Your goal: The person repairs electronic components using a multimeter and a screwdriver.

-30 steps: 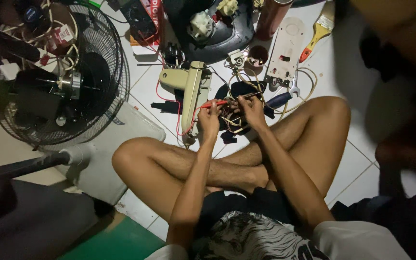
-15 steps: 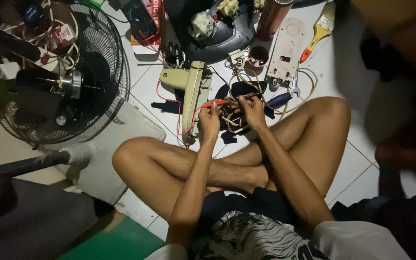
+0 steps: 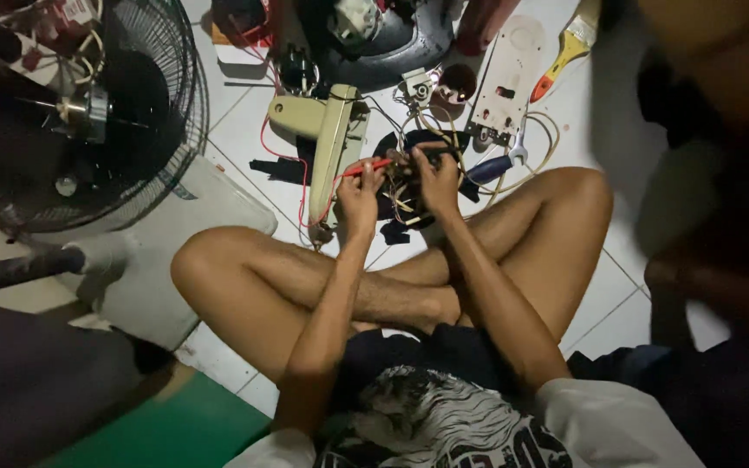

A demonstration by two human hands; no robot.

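While nothing shifts against the earlier views, left to right: fan cage (image 3: 80, 113) standing idle, beige housing (image 3: 333, 143) lying on the floor, left hand (image 3: 360, 198) still pinching a red-handled tool (image 3: 367, 167), right hand (image 3: 438, 180) still closed on the wire bundle (image 3: 405, 186) above crossed legs, paintbrush (image 3: 565, 48) beyond. Work apparently holding at one spot.

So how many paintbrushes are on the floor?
1. A flat paintbrush with a yellow and red handle lies on the white tiled floor at the top, right of the long white plastic panel. Clutter may hide others.
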